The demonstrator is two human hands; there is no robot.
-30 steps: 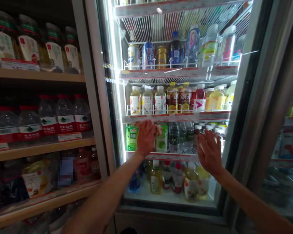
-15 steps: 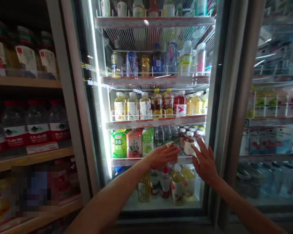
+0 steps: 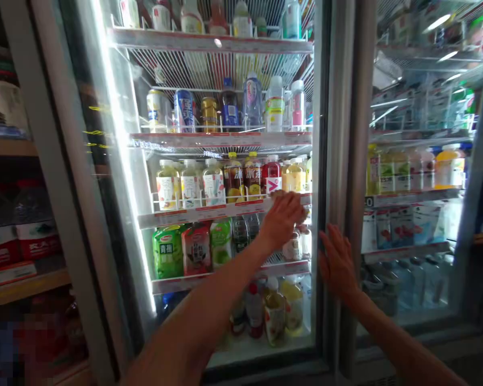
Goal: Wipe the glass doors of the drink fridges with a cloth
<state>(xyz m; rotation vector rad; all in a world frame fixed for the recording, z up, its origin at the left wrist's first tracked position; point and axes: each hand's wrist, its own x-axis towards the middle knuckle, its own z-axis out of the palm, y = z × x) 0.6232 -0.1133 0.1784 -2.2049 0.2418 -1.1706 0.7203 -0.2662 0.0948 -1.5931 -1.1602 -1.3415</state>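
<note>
My left hand [image 3: 284, 217] rests against the glass door [image 3: 116, 177] of a lit drinks cooler, at the right end of the third shelf's price rail [image 3: 193, 214]. Its fingers are curled together; what they hold, if anything, does not show. My right hand [image 3: 336, 262] lies flat with fingers spread on the door's right edge, beside the grey upright frame [image 3: 340, 161]. Behind the glass by my left hand stand small white-capped bottles [image 3: 293, 247] and clear water bottles [image 3: 241, 233].
Inside, green and pink juice cartons [image 3: 183, 250], a row of tea bottles [image 3: 191, 185], cans [image 3: 183, 110] and low bottles [image 3: 276, 316] fill the shelves. A second glass-door cooler [image 3: 418, 177] stands to the right. Wooden shelves [image 3: 20, 284] with water bottles are at the left.
My left hand has slid right along the glass, then up to the price rail. My right hand has moved onto the door's edge. The view has swung to the right.
</note>
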